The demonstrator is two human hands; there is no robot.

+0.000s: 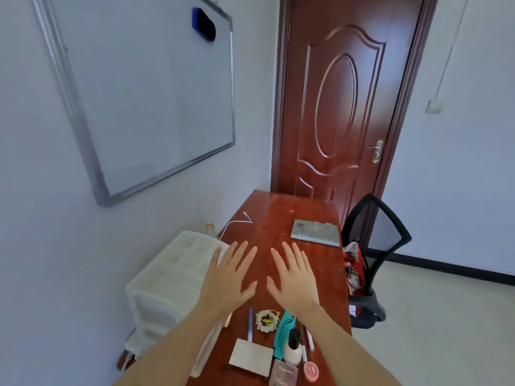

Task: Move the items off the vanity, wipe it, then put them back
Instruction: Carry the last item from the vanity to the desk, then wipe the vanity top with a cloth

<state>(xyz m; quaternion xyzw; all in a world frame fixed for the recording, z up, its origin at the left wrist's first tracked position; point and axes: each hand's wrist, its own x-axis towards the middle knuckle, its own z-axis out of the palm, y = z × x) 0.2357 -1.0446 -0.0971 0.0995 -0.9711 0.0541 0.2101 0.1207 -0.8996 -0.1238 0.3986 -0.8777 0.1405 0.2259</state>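
At the bottom centre of the frame, a cluster of small items lies on the red-brown wooden tabletop (pixel 295 215). Nearest the lower edge are a brown printed compact box (pixel 283 372) and a pink round tin (pixel 311 371), side by side. Just above them lie a grey rectangular card (pixel 251 357) and a white bottle with a black cap (pixel 293 347), the bottle standing upright. A teal comb (pixel 284 328) lies beside the bottle, a white beaded bracelet (pixel 267 321) to its left, and a blue-and-white pen (pixel 250 324) further left. Two white pens (pixel 310 341) lie right of the bottle.

Above this cluster, both forearms reach in from the bottom edge. The left hand (pixel 227 282) and right hand (pixel 294 282) are held palm-down over the middle of the tabletop, side by side; each grip is spread apart, fingers straight, holding nothing. Whether the palms touch the surface cannot be told.

To the left of the frame, beside the tabletop, stands a translucent white plastic drawer unit (pixel 170 277).

Further up, a grey metal plate (pixel 316 232) lies toward the right edge of the tabletop, and a white cable (pixel 235 222) lies toward the left edge. A black mesh chair (pixel 376 246) stands at right. A whiteboard (pixel 145 87) hangs at upper left; a brown panelled door (pixel 342 101) closes the far end.
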